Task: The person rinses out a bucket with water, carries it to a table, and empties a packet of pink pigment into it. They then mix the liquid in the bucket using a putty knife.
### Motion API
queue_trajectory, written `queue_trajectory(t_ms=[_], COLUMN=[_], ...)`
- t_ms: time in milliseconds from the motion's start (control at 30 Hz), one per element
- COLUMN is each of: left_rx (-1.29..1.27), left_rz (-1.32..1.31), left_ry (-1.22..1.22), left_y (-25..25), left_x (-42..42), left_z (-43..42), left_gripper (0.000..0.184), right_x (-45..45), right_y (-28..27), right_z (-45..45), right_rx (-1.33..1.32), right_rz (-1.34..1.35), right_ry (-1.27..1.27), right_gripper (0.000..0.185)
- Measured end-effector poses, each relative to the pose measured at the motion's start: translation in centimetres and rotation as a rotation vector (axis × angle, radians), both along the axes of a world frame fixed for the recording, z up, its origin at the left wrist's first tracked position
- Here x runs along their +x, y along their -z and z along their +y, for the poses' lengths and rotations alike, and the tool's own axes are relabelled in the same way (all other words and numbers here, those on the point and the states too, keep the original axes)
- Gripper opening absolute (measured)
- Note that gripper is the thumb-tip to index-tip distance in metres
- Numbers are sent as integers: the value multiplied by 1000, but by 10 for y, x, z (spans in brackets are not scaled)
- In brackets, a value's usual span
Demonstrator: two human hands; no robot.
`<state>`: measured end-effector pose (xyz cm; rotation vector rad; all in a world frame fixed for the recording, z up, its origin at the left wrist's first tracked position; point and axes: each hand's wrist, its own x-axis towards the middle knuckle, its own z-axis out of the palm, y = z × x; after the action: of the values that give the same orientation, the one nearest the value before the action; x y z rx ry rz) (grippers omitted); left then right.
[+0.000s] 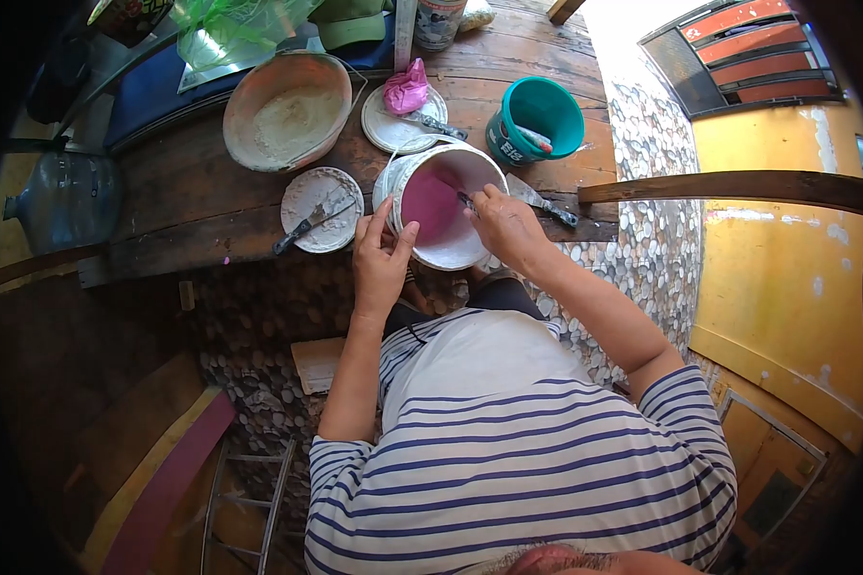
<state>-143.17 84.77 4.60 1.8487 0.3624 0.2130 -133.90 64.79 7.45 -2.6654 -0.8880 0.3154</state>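
A white bucket (405, 177) with pink paint (431, 203) inside stands at the table's front edge, tilted toward me. My left hand (380, 264) grips its left rim, thumb on one side and fingers on the other. In my right hand (505, 228) is a dark-handled tool (466, 200) reaching into the bucket; its working end is hard to make out. To the left, a putty knife (307, 228) lies across a white lid (326, 182) smeared with filler. Another putty knife (551, 209) rests right of the bucket.
A teal bucket (508, 134) with a tube inside stands at the right. Behind are a basin of pale powder (244, 120) and a white lid (376, 125) carrying a pink bag (408, 89). A water jug (67, 196) is far left; a wooden rail (729, 188) juts from the right.
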Motion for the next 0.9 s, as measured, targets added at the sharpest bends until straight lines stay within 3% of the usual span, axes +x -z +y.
queue_trajectory(t_ms=[167, 267, 433, 633, 900], left_rx=[35, 41, 7, 18, -1], left_rz=[11, 6, 8, 11, -2], left_ry=[24, 13, 18, 9, 44], left_y=[-5, -2, 3, 0, 4], left_x=[0, 0, -2, -2, -4], left_z=[1, 1, 3, 5, 8], left_gripper=[51, 50, 50, 51, 51], right_x=[-7, -12, 6, -13, -7], right_y=[-2, -7, -3, 0, 0], right_z=[13, 3, 7, 6, 16], right_rx=[55, 28, 43, 66, 15], right_rz=[-26, 123, -55, 18, -50], right_ry=[-43, -110, -17, -184, -104], right_gripper=[18, 18, 16, 17, 25])
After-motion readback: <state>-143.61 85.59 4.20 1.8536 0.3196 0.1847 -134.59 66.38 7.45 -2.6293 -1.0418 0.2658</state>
